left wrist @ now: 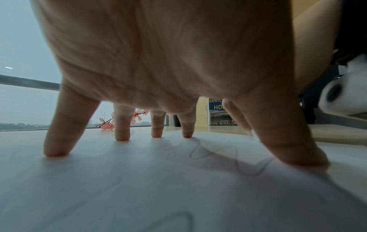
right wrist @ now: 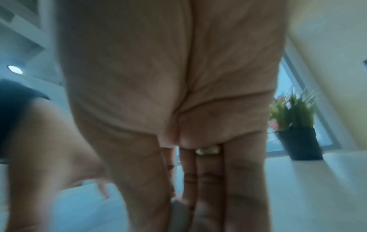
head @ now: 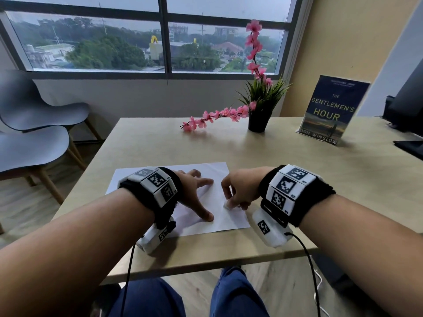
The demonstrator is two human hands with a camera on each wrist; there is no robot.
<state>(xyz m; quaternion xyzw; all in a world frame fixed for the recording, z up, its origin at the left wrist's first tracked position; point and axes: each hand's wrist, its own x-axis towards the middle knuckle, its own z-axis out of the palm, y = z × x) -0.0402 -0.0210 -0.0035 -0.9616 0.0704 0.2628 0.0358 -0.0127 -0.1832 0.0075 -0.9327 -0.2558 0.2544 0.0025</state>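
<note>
A white sheet of paper [head: 206, 170] lies on the light wooden table [head: 297, 179] in front of me. My left hand [head: 209, 199] is spread on the sheet, its straight fingertips [left wrist: 122, 136] and thumb pressing it down. Faint pencil scribbles [left wrist: 214, 152] run across the paper [left wrist: 139, 188] between index finger and thumb. Just to the right, my right hand [head: 227, 203] pinches a small white eraser-like piece [head: 226, 205] against the sheet. The blurred right wrist view shows that pale piece [right wrist: 179, 215] between thumb and fingers, and a ring [right wrist: 207, 151] on one finger.
A black pot with grass and pink flower sprays [head: 259, 121] stands at the table's far side, with one spray lying on the tabletop. A book [head: 332, 110] stands upright at the far right beside dark equipment [head: 409, 106]. Two grey chairs [head: 34, 133] stand left of the table.
</note>
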